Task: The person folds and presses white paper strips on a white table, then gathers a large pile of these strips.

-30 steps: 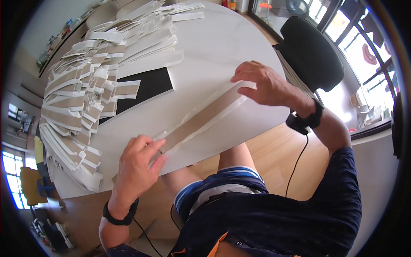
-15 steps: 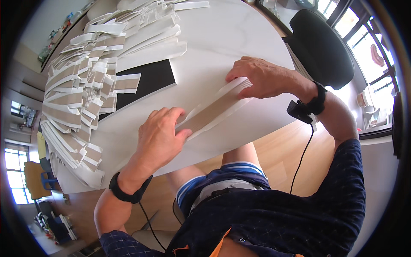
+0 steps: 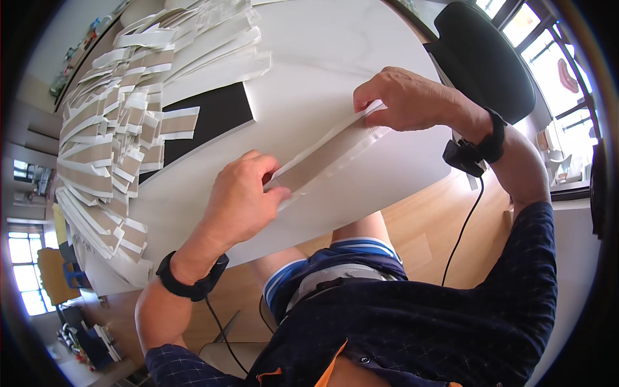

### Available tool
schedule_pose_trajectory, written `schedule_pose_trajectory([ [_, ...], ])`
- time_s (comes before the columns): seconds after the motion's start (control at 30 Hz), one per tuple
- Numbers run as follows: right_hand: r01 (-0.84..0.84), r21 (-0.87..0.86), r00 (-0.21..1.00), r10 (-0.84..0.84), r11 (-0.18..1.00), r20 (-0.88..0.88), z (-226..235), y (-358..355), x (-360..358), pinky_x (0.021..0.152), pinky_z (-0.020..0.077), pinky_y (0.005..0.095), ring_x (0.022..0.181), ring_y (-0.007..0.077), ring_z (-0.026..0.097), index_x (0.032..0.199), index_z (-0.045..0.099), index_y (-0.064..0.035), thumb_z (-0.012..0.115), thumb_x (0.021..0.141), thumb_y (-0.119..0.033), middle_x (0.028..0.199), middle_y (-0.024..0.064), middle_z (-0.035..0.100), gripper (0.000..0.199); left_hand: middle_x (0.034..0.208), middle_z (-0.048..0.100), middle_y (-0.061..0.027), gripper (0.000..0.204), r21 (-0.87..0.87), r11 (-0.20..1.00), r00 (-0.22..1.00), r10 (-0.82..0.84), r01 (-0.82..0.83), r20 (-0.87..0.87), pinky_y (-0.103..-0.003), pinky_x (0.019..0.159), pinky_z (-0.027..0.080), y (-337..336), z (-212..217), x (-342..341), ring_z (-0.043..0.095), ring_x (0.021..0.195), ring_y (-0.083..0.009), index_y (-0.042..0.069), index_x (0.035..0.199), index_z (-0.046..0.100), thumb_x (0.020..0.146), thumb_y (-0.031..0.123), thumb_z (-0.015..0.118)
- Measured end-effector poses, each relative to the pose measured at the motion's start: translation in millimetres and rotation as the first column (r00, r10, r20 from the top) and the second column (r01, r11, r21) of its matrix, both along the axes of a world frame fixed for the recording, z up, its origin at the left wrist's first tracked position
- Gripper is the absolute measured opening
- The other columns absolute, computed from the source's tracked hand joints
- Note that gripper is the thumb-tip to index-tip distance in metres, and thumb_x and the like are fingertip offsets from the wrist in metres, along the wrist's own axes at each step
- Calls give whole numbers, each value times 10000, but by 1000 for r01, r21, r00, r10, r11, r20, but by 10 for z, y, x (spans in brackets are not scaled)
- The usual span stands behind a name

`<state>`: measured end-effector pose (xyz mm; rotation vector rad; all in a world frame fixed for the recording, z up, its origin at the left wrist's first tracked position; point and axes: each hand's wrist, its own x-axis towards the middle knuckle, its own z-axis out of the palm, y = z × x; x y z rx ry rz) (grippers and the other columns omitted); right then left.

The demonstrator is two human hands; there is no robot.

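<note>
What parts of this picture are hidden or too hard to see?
Head view only:
- The near end of the long cardboard strip is covered by the left hand.
- Its far end is tucked under the right hand, so the fingertips there are hidden.
- The black sheet is partly buried under the pile of folded strips.
- The shelf items at the top left are too small and bent by the lens.
- The black chair runs into the picture's dark rim.
</note>
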<state>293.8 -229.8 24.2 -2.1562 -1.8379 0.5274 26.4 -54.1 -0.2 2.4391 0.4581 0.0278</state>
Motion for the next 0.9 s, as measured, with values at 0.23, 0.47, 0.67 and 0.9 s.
schedule_pose_trajectory([
  [0.23,-79,60,993,74,995,89,-69,-58,47,817,586,424,887,353,748,994,763,1,807,925,-108,936,168,784,136,723,552,-122,219,-22,1000,999,-5,6,53,-350,616,444,-24,-30,27,516,647,-189,-55,829,606,767,26,799],
  [0.47,-127,146,980,102,981,172,-145,-230,-26,727,567,450,818,363,724,910,723,-30,780,898,-80,802,144,734,77,744,562,-149,199,32,999,990,-32,28,135,-370,623,454,-152,-36,-37,552,655,-253,-53,819,594,785,-7,784],
  [0.67,-171,299,967,101,939,235,-286,-398,-115,639,542,458,731,363,693,791,620,-22,710,894,-8,716,145,668,137,846,635,-178,141,203,978,971,-93,48,220,-452,661,500,-284,-68,-121,639,758,-410,-16,868,648,798,-35,769],
  [0.9,-253,333,930,134,908,342,-358,-455,-153,638,556,440,733,345,681,817,602,-12,721,879,30,751,133,645,141,885,655,-128,122,360,931,959,-157,65,234,-463,699,556,-364,-76,-160,683,814,-380,47,932,723,839,-29,704],
])
